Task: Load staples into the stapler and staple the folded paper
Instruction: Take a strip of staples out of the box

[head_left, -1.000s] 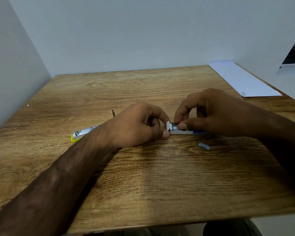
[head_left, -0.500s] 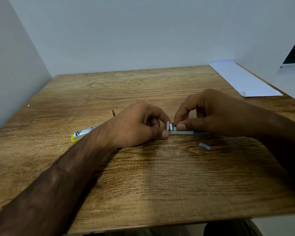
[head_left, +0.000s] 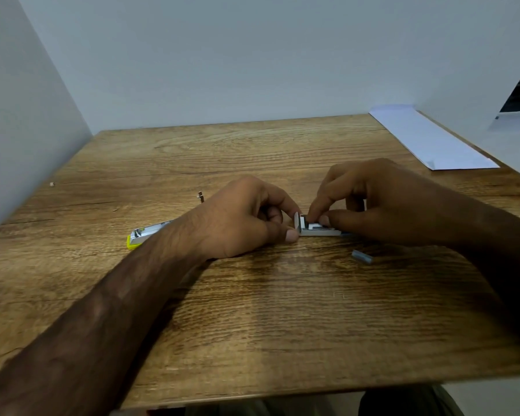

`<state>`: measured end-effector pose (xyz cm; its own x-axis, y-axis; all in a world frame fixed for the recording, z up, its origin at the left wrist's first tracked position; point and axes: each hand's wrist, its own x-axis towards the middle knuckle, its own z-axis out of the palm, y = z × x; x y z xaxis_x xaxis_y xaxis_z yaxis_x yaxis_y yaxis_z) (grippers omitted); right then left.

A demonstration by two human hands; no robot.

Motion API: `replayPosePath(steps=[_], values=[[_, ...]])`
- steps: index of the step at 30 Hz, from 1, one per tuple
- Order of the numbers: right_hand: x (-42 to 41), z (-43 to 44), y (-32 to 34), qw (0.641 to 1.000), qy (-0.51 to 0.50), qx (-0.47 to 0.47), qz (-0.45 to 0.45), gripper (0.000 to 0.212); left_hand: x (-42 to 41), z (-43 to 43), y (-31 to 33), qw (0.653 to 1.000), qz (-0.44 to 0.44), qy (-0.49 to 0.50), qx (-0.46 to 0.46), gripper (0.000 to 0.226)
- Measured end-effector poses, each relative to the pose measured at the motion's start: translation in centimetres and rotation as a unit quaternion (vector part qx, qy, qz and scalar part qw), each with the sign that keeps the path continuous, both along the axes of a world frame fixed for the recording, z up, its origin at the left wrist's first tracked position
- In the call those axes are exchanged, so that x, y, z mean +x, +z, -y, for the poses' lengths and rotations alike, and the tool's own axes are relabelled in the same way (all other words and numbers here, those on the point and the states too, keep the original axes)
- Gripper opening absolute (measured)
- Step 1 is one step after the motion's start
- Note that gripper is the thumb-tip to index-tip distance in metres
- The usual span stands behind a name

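A small white staple box [head_left: 320, 232] lies on the wooden table [head_left: 252, 310] at centre, its end flap standing open. My left hand [head_left: 246, 217] pinches the flap end between thumb and forefinger. My right hand [head_left: 373, 202] holds the box from the right, thumb along its side and forefinger tip pressed into the open end. The yellow and silver stapler [head_left: 141, 235] lies on the table to the left, mostly hidden behind my left wrist. A grey strip of staples [head_left: 362, 256] rests just right of the box. The folded white paper [head_left: 427, 139] lies at the back right.
White walls close off the table on the left, back and right. A small metal piece [head_left: 201, 196] lies behind my left hand, and a single loose staple [head_left: 338, 294] lies nearer the front edge.
My right forefinger has dipped a little deeper into the open end of the box. Both hands and the box otherwise stay in place.
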<state>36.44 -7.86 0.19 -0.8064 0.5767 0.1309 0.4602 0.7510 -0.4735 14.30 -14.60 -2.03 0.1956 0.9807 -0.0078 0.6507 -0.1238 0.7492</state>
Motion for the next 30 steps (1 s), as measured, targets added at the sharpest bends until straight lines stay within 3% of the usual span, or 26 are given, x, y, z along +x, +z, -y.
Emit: replayPosePath(steps=[5,10,26,30], values=[[0.03,0.16,0.29,1.000,0.000,0.006,0.016,0.017,0.05,-0.01,0.01,1.000,-0.001,0.003,-0.001,0.024],[0.16,0.23,0.19,0.999,0.002,-0.001,-0.032,0.020,-0.10,0.00,0.04,1.000,-0.002,-0.010,0.000,0.020],[-0.07,0.78,-0.45,0.999,0.011,0.031,0.040,0.039,0.20,0.32,0.21,1.000,0.002,-0.009,0.005,0.016],[-0.03,0.76,-0.35,0.999,0.012,0.025,0.032,0.035,0.37,0.40,0.26,1.000,0.000,0.003,0.021,0.012]])
